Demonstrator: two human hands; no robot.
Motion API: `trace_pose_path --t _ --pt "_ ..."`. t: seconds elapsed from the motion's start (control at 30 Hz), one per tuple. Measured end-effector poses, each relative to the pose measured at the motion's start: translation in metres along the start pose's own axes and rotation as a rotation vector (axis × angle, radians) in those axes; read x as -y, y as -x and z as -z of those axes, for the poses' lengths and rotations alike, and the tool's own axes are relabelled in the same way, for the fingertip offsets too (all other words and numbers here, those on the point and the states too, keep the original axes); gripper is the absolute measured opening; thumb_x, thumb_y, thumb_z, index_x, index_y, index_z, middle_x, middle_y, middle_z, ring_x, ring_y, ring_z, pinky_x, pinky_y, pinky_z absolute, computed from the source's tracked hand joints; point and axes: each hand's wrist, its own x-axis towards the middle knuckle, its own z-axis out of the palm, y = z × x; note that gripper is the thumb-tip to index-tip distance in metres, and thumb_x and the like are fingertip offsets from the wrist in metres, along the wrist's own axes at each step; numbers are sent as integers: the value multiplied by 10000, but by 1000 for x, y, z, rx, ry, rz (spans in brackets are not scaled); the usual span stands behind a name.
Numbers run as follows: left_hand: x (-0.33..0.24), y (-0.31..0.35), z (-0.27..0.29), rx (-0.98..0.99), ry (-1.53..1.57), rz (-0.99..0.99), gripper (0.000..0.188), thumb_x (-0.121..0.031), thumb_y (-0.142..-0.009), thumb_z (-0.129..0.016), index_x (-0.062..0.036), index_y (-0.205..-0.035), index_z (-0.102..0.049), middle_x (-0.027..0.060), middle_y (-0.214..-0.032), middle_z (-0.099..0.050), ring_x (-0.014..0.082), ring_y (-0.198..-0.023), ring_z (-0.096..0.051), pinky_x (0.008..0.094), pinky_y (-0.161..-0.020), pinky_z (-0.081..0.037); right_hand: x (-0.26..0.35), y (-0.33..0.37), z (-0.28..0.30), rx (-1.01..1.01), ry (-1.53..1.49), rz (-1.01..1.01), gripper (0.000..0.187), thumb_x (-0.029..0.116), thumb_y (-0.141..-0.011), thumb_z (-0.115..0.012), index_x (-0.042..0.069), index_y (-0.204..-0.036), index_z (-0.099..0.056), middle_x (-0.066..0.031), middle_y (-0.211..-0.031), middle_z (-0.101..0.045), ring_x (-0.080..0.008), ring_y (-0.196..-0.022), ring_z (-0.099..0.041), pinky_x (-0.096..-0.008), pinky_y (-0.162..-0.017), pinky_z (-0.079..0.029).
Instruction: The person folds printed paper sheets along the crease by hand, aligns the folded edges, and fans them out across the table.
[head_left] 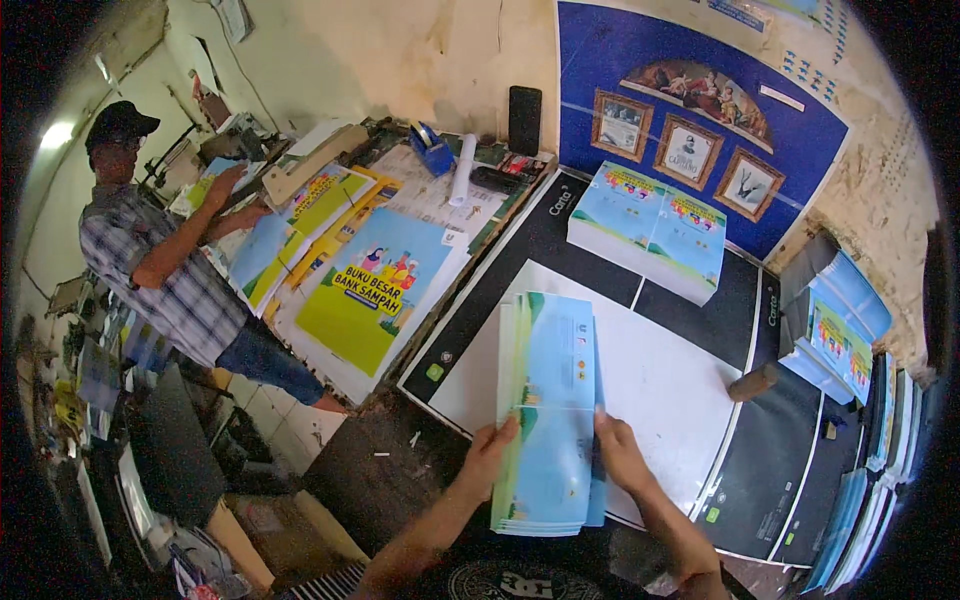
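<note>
Upright between my two hands is a stack of light-blue and green printed booklets (pixel 560 450), its layered edges showing at the left side and the bottom. My left hand (pixel 490 458) grips the stack's left edge, thumb in front. At the opposite edge my right hand (pixel 622 452) is closed on it, with some fingers hidden behind. Beneath and beyond the stack, a white sheet (pixel 660 390) lies on the black-topped table (pixel 470 350). A thick pile of matching printed covers (pixel 650 225) rests farther back on that table.
More booklets (pixel 840 350) are piled at the right, near a short brown block (pixel 752 383). Left of my table, another table holds large printed sheets (pixel 375 290), a blue tape dispenser (pixel 430 150) and a paper roll (pixel 463 170). A person (pixel 170 240) stands there handling sheets.
</note>
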Motion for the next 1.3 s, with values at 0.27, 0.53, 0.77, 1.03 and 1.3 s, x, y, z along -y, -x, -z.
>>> trace_pose_path --t 0.27,0.53,0.77,1.03,1.3 --pt "4 -8 -11 -66 120 41 428 -432 -1008 -575 -22 -1089 -668 38 -942 -682 116 -810 -636 274 -727 -536 31 -2 -19 66 37 -179 545 424 -883 -745 -101 -1026 -712 -182 -906 -750 -214 -802 -726 -341 -745 -579" --pt "13 -5 -6 100 242 80 449 -430 -1016 -558 -7 -1133 -655 59 -994 -691 122 -859 -651 288 -761 -542 29 4 -17 101 78 -239 527 399 -892 -748 -109 -1024 -702 -164 -889 -745 -192 -783 -709 -330 -732 -574" --pt "19 -1 -8 130 380 171 439 -417 -1020 -560 -7 -1147 -649 46 -995 -684 128 -864 -647 297 -780 -538 22 17 -14 81 -41 -253 499 357 -897 -754 -116 -1045 -693 -152 -934 -737 -173 -824 -682 -304 -757 -555" --pt "10 5 8 49 82 -99 419 -378 -1015 -581 -6 -1198 -638 49 -1035 -693 127 -884 -648 303 -777 -532 -9 35 17 -13 -159 -244 440 278 -904 -741 -94 -1122 -656 -121 -954 -719 -168 -810 -662 -325 -775 -543" --pt "6 18 20 108 188 -65 396 -396 -1020 -572 -30 -1125 -679 14 -917 -672 87 -811 -611 283 -727 -520 -12 31 26 -130 206 182 550 129 -941 -653 3 -1444 -469 -171 -1308 -597 -244 -1130 -609 -433 -1081 -394"
